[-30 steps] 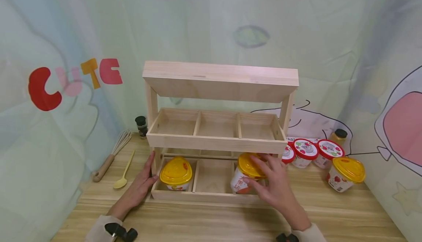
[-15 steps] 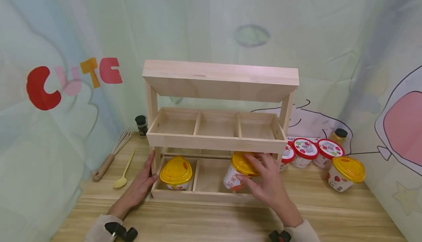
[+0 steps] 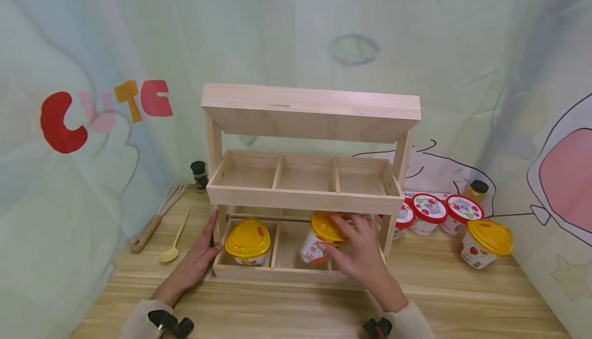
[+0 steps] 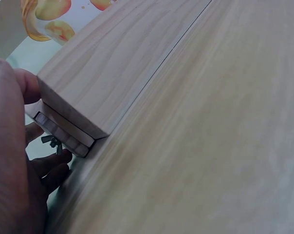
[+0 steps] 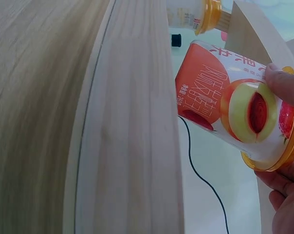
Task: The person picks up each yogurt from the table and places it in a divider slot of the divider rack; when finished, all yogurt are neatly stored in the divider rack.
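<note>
A wooden tiered rack (image 3: 302, 200) stands on the table, with three compartments in each tray. At its left end my left hand (image 3: 196, 264) holds the lower tray's corner, the thumb on the end and the fingers beyond it. My right hand (image 3: 363, 257) grips a fruit tub (image 5: 254, 105) by its yellow lid, thumb in front and fingers behind. This tub is tilted above the lower tray's middle compartment, near the right divider. Another yellow-lidded tub (image 3: 248, 241) sits in the lower left compartment. The held tub's far side is hidden.
Right of the rack stand several red-lidded tubs (image 3: 429, 213), a yellow-lidded tub (image 3: 483, 244) and a jar with a black cap (image 3: 475, 191). On the left lie a whisk (image 3: 159, 215) and a yellow spoon (image 3: 173, 241), with a black-capped bottle (image 3: 199, 176) behind them.
My right hand has carried the tilted tub leftward, from the lower right compartment across the divider towards the middle one. The left hand stays at the rack's left end.
</note>
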The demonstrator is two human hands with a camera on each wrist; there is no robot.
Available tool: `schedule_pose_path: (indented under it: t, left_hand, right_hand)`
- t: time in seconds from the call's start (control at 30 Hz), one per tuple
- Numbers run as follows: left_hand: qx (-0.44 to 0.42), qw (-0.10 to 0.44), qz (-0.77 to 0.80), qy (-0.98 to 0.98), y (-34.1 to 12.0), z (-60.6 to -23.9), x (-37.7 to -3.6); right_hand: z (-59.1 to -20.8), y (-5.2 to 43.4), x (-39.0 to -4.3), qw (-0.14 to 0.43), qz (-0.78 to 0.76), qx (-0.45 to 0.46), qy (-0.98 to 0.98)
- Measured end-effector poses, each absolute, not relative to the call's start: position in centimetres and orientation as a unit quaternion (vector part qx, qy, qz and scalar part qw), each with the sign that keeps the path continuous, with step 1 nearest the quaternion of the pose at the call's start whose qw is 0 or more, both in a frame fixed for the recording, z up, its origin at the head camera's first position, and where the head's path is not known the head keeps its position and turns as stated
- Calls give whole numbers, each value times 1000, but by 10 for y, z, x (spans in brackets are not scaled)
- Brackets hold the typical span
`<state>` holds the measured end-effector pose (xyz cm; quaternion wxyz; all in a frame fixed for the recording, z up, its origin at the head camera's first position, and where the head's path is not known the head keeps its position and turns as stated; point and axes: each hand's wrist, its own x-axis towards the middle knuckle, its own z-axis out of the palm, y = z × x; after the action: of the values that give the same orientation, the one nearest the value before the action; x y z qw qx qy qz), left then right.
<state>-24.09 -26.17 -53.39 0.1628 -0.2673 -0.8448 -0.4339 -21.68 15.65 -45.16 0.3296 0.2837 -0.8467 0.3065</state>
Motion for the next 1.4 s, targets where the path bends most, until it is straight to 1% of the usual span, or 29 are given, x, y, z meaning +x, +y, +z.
schedule_pose_path:
  t: [0.2, 0.3, 0.7, 0.9, 1.07, 1.4]
  left_hand:
    - [-276, 170, -433, -841, -262, -534, -241]
    - [-282, 175, -432, -839, -262, -533, -242]
    - [-270, 166, -435, -843, -261, -533, -242]
    - [-279, 182, -434, -837, -261, -534, -243]
    - [-282, 181, -435, -836, -260, -534, -242]
    - [-285, 183, -433, -835, -260, -534, -241]
  right_hand:
    - [-458, 147, -219, 352, 280, 284, -847]
    - [-459, 142, -218, 354, 272, 285, -848]
    - [-469, 126, -219, 380, 206, 279, -858]
    - [-472, 120, -217, 368, 184, 277, -868]
    - [-474, 116, -215, 356, 176, 280, -874]
    - [-472, 114, -208, 321, 214, 256, -886]
